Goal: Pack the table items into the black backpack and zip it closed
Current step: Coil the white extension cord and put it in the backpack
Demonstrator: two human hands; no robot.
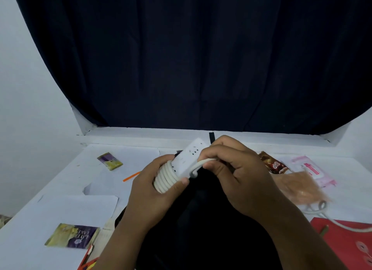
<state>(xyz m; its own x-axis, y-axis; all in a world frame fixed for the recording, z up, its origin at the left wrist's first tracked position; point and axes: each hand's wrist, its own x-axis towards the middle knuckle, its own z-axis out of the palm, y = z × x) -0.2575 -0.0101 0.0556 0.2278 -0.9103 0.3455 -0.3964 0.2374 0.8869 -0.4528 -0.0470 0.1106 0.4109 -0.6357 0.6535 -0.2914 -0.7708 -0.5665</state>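
Two hands wrap the power strip [186, 161]: left hand [153, 189] clamps its coils, right hand [237, 179] pinches the cord [198, 166]; next I'd lower it into the black backpack [201, 229].

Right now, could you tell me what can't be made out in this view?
- Backpack, head view: both arms cover it; whether it is open is unclear.
- Power strip: left hand and right hand hide its ends.
- Pink packet: blurred print.
- Red folder: cut by the edge.

the hands [193, 181] hide most of the black backpack [201, 219]; the pink packet [310, 169] is blurred
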